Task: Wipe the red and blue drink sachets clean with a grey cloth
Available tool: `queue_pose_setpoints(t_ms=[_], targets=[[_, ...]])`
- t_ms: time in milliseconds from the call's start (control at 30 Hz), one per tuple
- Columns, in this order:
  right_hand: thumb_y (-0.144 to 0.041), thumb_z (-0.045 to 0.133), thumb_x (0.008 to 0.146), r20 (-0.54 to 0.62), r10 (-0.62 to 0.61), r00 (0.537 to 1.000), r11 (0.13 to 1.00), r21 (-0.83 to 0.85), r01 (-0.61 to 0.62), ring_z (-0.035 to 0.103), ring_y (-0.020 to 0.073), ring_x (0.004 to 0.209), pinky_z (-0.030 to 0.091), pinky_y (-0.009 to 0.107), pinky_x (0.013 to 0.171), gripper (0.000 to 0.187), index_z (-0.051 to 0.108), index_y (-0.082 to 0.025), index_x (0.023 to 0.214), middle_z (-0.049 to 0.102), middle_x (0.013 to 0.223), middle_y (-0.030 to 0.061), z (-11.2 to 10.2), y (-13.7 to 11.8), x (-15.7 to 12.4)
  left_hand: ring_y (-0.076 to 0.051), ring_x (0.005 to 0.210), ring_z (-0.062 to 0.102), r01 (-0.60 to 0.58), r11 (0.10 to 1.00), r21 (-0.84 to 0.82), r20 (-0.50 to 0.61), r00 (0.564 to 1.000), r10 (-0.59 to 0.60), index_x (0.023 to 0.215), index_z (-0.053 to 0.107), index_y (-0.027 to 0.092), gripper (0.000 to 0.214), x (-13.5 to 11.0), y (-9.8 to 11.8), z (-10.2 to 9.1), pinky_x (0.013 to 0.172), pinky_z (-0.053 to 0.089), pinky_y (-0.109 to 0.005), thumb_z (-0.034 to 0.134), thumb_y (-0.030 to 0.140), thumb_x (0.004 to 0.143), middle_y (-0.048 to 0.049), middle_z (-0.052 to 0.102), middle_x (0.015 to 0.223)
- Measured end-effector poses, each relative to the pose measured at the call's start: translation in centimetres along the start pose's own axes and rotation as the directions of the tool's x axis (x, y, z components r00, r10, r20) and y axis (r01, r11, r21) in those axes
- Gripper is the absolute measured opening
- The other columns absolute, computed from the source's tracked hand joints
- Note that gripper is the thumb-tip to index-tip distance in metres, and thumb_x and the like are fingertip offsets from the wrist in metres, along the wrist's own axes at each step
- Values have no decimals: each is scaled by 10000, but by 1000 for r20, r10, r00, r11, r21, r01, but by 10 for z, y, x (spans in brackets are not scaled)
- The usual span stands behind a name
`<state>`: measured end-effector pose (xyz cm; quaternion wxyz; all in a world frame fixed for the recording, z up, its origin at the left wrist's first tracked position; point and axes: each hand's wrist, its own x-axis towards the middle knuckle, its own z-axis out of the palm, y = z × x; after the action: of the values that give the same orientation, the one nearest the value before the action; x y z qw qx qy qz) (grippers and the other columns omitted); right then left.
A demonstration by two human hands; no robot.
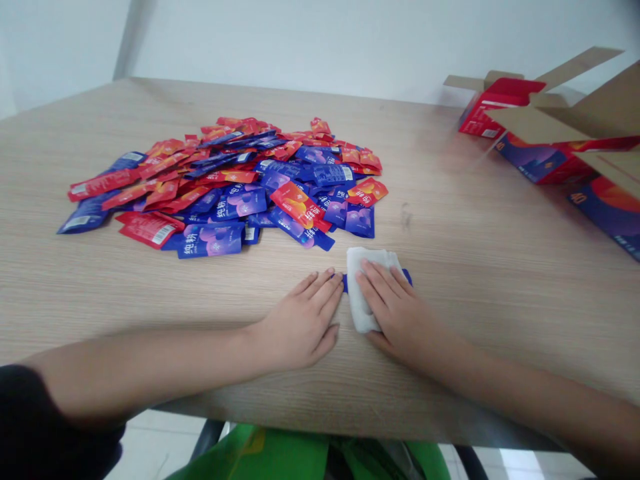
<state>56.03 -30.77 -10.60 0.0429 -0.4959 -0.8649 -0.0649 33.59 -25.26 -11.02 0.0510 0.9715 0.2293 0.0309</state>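
Observation:
A blue packet (407,275) lies flat on the table, mostly hidden under a folded white cloth (357,290), with only its two ends showing. My right hand (395,300) rests flat on the cloth, fingers stretched out and pressing down over the packet. At the packet's left end, the fingertips of my left hand (305,320) touch it, the fingers straight and lying flat on the table. Just beyond both hands spreads a loose heap of blue packets (210,240) and red packets (150,228), with printed writing on them.
On the right stand several open cardboard boxes: a red box (493,107) at the back, a blue and red box (535,160), and another blue box (607,217) at the picture's edge. Their flaps stick out. A pale wall (300,47) borders the wooden table (450,240) behind.

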Motion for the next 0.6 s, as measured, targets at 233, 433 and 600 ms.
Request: queue_pose_setpoints(t_ms=[233,433,600], targets=[[-154,546,795,3,167,986,950,-269,-160,553,421,1205,485,498,994,568,530,153,1273,493,1321,383,-2,4,-20,-361,1427,313,-13,1000,-6,1,1000,13,1437,389,-14,609,2,-1,-3,1169,296,-482,410,330,935,-246,389,1498],[-197,535,764,-22,92,996,991,-98,-94,443,412,1317,427,507,1064,658,487,113,1343,424,1418,341,0,0,-9,-348,1428,320,-32,999,-9,-5,999,32,1438,380,-17,607,0,-2,-2,1172,291,-486,410,322,935,-259,356,1513],[-181,499,717,-69,-98,993,989,108,105,318,362,1409,320,525,1141,722,454,26,1407,337,1516,256,5,-7,6,-367,1404,359,-32,999,-7,15,999,32,1397,424,-45,593,2,-1,-3,1164,304,-491,427,312,923,-289,401,1471]])
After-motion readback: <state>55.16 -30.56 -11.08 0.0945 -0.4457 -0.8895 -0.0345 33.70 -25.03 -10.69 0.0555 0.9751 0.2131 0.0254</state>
